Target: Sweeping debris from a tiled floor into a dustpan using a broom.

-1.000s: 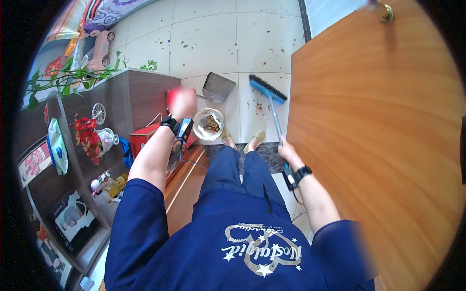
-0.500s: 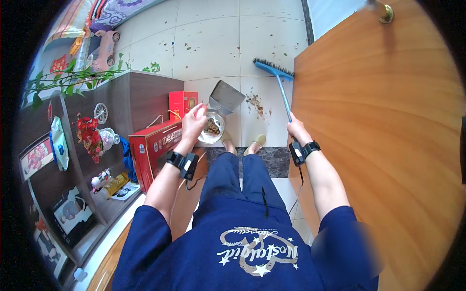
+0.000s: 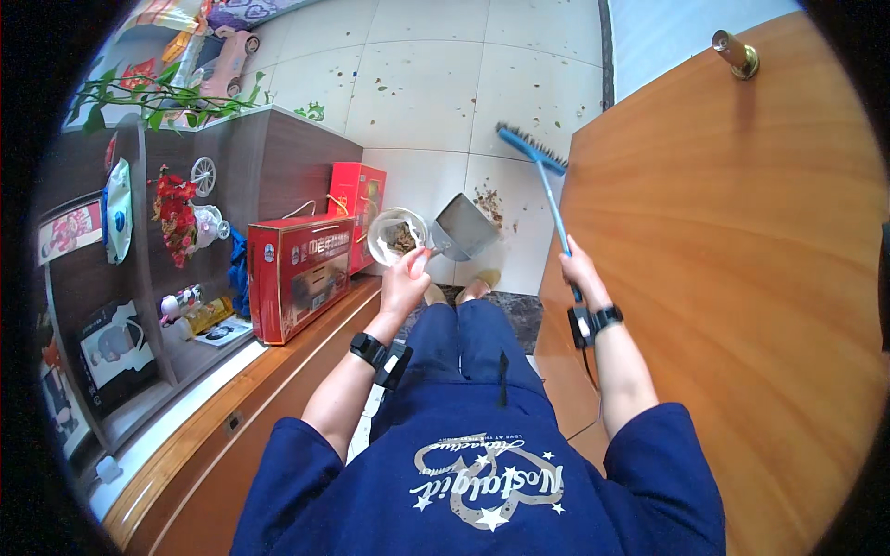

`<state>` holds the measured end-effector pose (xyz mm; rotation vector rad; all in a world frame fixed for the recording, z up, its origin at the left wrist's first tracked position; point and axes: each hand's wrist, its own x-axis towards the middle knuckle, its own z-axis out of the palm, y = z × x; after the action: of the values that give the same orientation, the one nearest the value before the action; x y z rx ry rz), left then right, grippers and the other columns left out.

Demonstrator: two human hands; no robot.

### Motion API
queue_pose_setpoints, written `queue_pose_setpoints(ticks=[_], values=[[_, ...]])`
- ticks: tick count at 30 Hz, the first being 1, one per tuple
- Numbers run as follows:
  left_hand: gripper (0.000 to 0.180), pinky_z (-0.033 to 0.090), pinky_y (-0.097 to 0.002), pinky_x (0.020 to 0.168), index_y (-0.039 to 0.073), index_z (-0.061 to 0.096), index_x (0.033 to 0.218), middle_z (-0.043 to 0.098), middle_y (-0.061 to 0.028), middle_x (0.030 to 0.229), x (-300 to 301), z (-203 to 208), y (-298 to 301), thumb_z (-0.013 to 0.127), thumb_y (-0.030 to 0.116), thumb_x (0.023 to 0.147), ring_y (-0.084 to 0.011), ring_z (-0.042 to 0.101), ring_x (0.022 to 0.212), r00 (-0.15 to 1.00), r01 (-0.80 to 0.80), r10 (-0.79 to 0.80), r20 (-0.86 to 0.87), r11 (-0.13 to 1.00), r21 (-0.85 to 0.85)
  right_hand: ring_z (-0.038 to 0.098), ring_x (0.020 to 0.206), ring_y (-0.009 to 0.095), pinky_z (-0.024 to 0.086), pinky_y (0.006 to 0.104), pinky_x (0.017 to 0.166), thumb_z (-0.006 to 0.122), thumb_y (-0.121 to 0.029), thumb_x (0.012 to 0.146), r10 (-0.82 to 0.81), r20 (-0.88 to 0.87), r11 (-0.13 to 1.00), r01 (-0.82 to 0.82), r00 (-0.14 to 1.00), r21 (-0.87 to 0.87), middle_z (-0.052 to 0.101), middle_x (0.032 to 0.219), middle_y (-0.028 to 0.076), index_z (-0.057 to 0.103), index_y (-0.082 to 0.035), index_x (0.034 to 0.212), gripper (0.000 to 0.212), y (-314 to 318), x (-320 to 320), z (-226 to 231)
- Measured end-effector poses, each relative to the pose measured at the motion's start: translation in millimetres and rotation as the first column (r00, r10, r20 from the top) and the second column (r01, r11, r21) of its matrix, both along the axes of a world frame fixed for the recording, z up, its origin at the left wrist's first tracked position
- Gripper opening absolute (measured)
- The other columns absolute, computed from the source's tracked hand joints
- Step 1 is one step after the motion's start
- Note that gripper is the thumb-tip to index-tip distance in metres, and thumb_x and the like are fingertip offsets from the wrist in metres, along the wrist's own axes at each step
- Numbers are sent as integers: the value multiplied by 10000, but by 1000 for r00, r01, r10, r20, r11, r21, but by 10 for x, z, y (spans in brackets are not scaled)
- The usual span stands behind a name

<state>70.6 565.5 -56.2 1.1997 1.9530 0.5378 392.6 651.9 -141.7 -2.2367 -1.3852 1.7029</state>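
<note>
My left hand [image 3: 405,283] is closed around the handle of a grey metal dustpan [image 3: 466,225]. The pan is just right of a white, bag-lined waste bin [image 3: 378,225] with brown scraps inside. My right hand [image 3: 580,269] grips the blue handle of a broom [image 3: 532,146], whose dark-bristled head is out on the tiles beside the door. A small heap of dry brown debris [image 3: 489,199] lies on the floor past the pan's far right edge.
A wooden door [image 3: 714,241] stands along the right side. Red gift boxes [image 3: 306,269] sit left of the bin, beside a dark shelf unit [image 3: 306,148] with a trailing plant [image 3: 167,97]. More debris dots the pale tiles [image 3: 417,102] farther off.
My left hand and the dustpan have come nearer and to the right, from beyond the bin to its right side. My right hand still holds the broom. The view has shifted slightly.
</note>
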Motion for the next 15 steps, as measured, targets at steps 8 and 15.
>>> queue_pose_setpoints(ticks=[8, 15], values=[[444, 440, -314, 797, 22, 555, 1068, 591, -196, 955, 71, -222, -465, 529, 124, 636, -267, 582, 926, 993, -93, 94, 71, 995, -24, 528, 571, 193, 431, 345, 502, 426, -42, 674, 71, -49, 988, -76, 996, -133, 539, 664, 110, 318, -168, 1308, 656, 149, -237, -487], [458, 445, -329, 789, 33, 554, 1070, 587, -191, 963, 23, -344, -947, 536, 140, 626, -285, 577, 914, 999, -44, 44, 26, 999, -10, 538, 553, 192, 430, 320, 491, 435, -47, 656, 287, 48, 934, -269, 957, -235, 550, 666, 119, 304, -189, 1320, 692, -1291, -80, 59]])
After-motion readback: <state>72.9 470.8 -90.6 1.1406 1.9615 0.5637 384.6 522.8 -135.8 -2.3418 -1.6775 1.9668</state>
